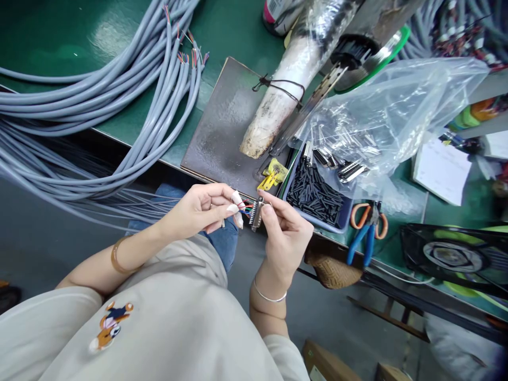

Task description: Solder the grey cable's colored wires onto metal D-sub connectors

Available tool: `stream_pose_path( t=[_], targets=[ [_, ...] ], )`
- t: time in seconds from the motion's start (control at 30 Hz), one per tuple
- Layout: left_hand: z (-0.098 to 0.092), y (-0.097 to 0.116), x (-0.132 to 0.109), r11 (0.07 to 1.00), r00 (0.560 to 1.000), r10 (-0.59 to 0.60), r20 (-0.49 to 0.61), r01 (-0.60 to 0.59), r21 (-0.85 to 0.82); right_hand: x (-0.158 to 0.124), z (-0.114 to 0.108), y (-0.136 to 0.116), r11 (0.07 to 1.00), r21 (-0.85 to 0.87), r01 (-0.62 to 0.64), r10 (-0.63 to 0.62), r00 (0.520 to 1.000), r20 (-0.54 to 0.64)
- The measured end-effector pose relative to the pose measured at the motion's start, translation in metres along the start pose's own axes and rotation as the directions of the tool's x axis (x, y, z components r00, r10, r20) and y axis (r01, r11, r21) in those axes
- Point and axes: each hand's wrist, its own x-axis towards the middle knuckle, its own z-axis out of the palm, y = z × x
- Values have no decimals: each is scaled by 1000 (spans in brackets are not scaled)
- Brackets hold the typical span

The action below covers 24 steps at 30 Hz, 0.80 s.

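Note:
Between thumb and fingers, my right hand (283,233) grips a metal multi-pin D-sub connector (256,214) in front of the bench edge. Thin coloured wires (246,208) run from the connector's pin side toward my left hand (212,209). The left fingers are pinched around these wires, and white wraps cover some fingertips. A grey cable jacket seems to lie behind that hand, mostly hidden by it. Just beyond the connector, a small yellow clip-like piece (270,177) sits at the corner of a dark metal plate (222,121).
Grey cables (159,106) with stripped ends drape over the bench's left side. A blue bin (349,211) holds black tubing pieces (313,193) and connectors under a plastic bag (397,116). Pliers (367,230), a fan (452,256) and paper (442,172) lie right. A wrapped tube (273,111) overhangs the plate.

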Motion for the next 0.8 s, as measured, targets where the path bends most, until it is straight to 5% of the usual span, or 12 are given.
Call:
stream_pose_path(
  t=[0.2,0.3,0.43,0.63,0.8],
  targets=[
    [7,1,-4,945,987,157,-24,-143,294,6,-1,5,980,189,-69,53,995,90],
    [11,1,-2,907,984,167,-59,-130,400,9,-1,3,994,112,7,-15,998,64],
    [12,2,4,972,998,34,-59,-19,236,5,-6,-3,952,-183,243,-262,962,-84],
    [7,0,9,994,998,-14,-56,20,107,-1,-12,-8,816,-312,486,-444,873,200],
    [3,-3,9,999,999,20,-35,-19,31,0,-8,-5,700,-381,604,-561,795,230]
  ],
)
